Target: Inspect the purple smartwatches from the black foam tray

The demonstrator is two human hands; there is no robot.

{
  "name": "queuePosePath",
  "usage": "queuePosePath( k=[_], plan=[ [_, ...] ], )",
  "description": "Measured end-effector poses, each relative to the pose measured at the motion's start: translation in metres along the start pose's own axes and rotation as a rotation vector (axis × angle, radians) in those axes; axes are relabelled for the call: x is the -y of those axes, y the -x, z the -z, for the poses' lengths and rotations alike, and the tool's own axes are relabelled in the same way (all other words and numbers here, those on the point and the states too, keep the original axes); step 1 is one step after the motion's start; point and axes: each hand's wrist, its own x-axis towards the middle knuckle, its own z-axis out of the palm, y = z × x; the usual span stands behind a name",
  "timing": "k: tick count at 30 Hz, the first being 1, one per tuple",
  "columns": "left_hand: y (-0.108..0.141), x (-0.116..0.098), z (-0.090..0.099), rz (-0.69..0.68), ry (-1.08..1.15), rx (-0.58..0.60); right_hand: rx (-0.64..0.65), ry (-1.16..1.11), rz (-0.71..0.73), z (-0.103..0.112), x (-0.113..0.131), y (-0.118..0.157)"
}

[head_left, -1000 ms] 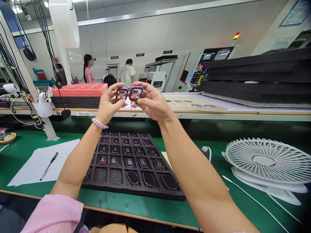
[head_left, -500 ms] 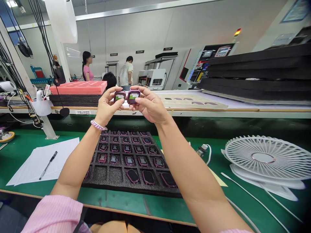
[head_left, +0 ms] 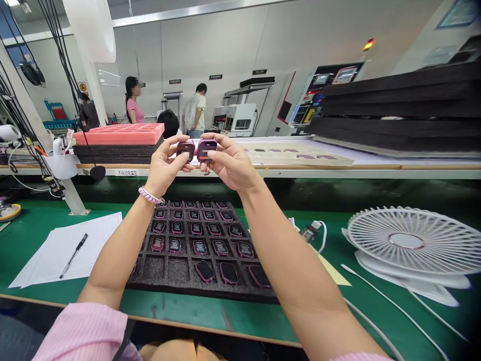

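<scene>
My left hand point(head_left: 165, 163) pinches a purple smartwatch case point(head_left: 185, 149) between thumb and fingers. Close beside it, a second purple smartwatch case point(head_left: 207, 147) is gripped by my right hand point(head_left: 231, 163). Both are held up at shelf height with their screens facing me; the right screen has a red patch low down, partly behind my thumb. Below my forearms lies a black foam tray point(head_left: 150, 271) holding rows of similar watch cases, most with lit text on dark screens. Two pockets in its front row hold nothing, and my arms hide the tray's sides.
White papers point(head_left: 45, 255) with a pen point(head_left: 73, 255) lie left. A white fan point(head_left: 409, 240) and white cables point(head_left: 391, 301) are on the right. Across the back runs a shelf point(head_left: 285, 173) bearing pink foam point(head_left: 120, 134) and stacked black foam point(head_left: 398, 113). Several people are beyond.
Both watch screens have turned from a green and white picture to mostly dark, with red on the right one. My hands stay in nearly the same place; the view shifts slightly.
</scene>
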Motion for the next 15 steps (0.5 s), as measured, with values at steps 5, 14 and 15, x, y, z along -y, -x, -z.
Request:
queuePosePath(
  k=[5,14,15],
  plan=[
    [0.003,-0.001,-0.001,0.008,-0.006,0.010,-0.026,-0.012,-0.003,0.000,-0.001,0.002],
    [0.016,-0.021,0.002,-0.040,-0.028,0.027,-0.033,-0.049,0.006,-0.005,0.019,0.016],
    [0.024,-0.032,0.004,-0.094,-0.055,-0.004,-0.058,-0.012,0.012,-0.005,0.026,0.023]
  ],
)
